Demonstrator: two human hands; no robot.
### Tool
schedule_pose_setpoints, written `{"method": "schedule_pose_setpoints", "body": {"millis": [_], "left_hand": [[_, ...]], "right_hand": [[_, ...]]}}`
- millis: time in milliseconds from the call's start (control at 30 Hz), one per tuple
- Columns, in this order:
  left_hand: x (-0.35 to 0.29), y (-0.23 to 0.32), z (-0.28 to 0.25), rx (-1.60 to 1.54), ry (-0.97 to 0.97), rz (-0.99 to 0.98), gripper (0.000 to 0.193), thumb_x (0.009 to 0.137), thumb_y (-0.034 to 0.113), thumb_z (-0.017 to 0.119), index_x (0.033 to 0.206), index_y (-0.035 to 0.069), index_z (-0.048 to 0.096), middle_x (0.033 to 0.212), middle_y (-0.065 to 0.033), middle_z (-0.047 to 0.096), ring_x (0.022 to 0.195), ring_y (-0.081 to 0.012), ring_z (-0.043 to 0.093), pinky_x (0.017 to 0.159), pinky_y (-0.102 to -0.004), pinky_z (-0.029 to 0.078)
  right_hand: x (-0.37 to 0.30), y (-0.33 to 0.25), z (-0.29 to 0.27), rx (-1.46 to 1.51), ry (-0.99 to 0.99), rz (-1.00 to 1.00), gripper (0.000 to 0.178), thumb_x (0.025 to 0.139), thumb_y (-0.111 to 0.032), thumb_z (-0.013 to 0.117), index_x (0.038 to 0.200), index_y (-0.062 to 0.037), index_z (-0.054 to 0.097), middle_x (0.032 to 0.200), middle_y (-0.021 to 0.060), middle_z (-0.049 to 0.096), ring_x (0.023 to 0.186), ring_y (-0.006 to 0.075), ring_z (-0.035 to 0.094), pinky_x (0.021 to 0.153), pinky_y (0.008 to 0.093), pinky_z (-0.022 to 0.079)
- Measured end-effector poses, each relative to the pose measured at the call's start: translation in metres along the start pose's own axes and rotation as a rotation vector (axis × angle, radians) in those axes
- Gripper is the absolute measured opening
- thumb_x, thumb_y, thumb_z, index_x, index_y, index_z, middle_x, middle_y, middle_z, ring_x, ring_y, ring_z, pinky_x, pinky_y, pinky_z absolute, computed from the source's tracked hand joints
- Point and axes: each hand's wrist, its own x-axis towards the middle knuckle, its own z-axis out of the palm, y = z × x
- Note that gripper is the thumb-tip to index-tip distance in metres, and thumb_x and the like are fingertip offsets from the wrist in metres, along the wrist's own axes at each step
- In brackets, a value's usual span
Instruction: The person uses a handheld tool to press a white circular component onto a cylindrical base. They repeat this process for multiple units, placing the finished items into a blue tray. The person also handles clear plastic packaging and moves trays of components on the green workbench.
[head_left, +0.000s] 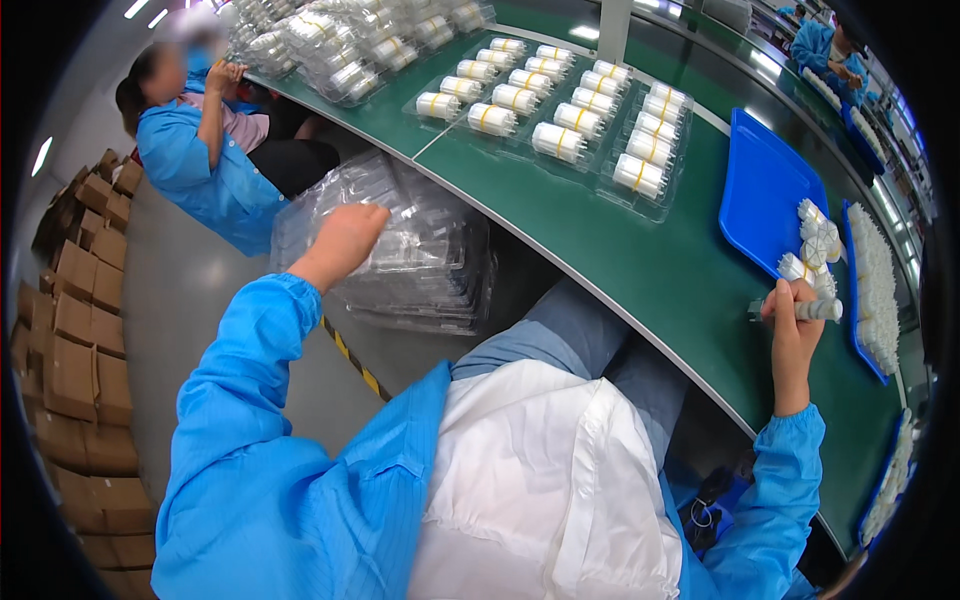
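My left hand (345,240) is closed, its fingers curled on a clear plastic tray (425,215) at the top of a stack beside the table's edge. My right hand (792,340) holds a short white cylindrical part (822,309) with a clear section at its other end, above the green table. Just beyond that hand, several bundled white parts (818,240) lie at the near end of a blue tray (765,190). Farther left on the table, clear blister trays (625,205) carry rows of white bundles with yellow bands.
Piled filled clear trays (345,50) cover the table's far left. Another blue tray of white parts (872,290) stands at the right. A co-worker in blue (205,165) sits at the left, near stacked cardboard boxes (85,330). A post (612,32) rises at the back.
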Motion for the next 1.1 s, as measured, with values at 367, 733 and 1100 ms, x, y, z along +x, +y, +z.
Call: {"method": "schedule_pose_setpoints", "body": {"millis": [367, 733, 1100], "left_hand": [[0.004, 0.002, -0.02, -0.046, 0.086, -0.09, 0.016, 0.083, 0.007, 0.062, 0.099, 0.006, 0.061, 0.083, -0.013, 0.058, 0.081, -0.0337, 0.06, 0.07, -0.0447, 0.047], [0.004, -0.017, -0.077, 0.257, 0.146, -0.113, 0.02, 0.08, 0.007, 0.066, 0.1, 0.011, 0.066, 0.081, -0.008, 0.054, 0.082, -0.0273, 0.057, 0.072, -0.0392, 0.044], [-0.05, 0.05, -0.264, 0.066, 0.246, -0.562, 0.027, 0.085, 0.0, 0.066, 0.112, 0.003, 0.064, 0.091, -0.0117, 0.057, 0.084, -0.0257, 0.06, 0.074, -0.0329, 0.048]], "right_hand": [[0.003, 0.001, -0.004, -0.035, -0.054, -0.004, 0.031, 0.099, -0.016, 0.059, 0.07, -0.0075, 0.052, 0.065, -0.0008, 0.053, 0.059, 0.0054, 0.045, 0.054, 0.0236, 0.035], [0.0, 0.002, 0.0, -0.081, -0.053, -0.07, 0.03, 0.098, -0.013, 0.059, 0.069, -0.0064, 0.052, 0.064, -0.0002, 0.053, 0.06, 0.0066, 0.047, 0.054, 0.0241, 0.036], [-0.006, 0.001, -0.002, -0.144, -0.048, -0.095, 0.027, 0.096, -0.012, 0.062, 0.071, -0.0056, 0.055, 0.065, -0.0008, 0.053, 0.059, 0.0067, 0.047, 0.053, 0.0256, 0.036]]}}
